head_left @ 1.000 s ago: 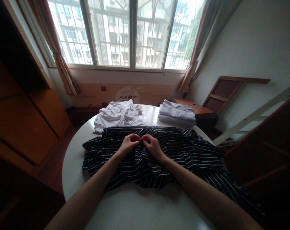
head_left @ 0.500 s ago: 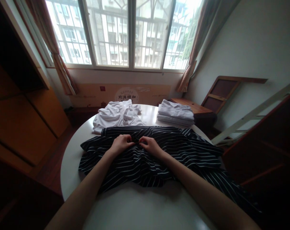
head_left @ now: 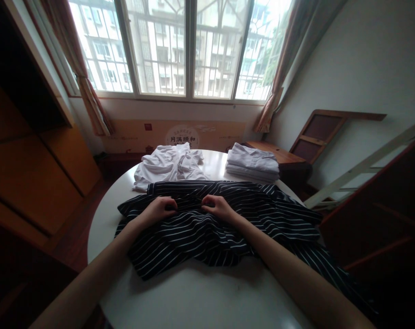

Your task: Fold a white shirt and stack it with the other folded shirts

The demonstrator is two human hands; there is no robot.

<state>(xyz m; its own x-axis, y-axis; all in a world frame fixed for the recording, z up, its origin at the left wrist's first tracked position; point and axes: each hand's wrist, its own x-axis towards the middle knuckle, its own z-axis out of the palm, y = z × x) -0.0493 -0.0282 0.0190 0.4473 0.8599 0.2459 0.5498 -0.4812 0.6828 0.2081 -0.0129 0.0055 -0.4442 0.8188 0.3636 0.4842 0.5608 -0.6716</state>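
A black garment with white stripes (head_left: 207, 228), perhaps a shirt, lies spread and wrinkled across the white round table (head_left: 193, 292). Its right end hangs over the table's edge. My left hand (head_left: 162, 208) pinches the cloth left of the middle, fingers curled. My right hand (head_left: 216, 206) grips the same cloth a little to the right, thumb and fingers pressed together. A stretch of striped fabric lies between the two hands. The exact fold in each hand's fingertips is hidden.
Behind the garment lies a crumpled white garment (head_left: 169, 164) on the left. A stack of folded white clothes (head_left: 251, 162) sits at the back right. Beyond stand a wooden side table (head_left: 275, 153) and a window (head_left: 190, 50). A pale ladder-like frame (head_left: 361, 171) leans at right.
My left hand has moved left, away from my right hand, widening the gap between them. The right hand has hardly moved. The garment's lower left part has shifted slightly.
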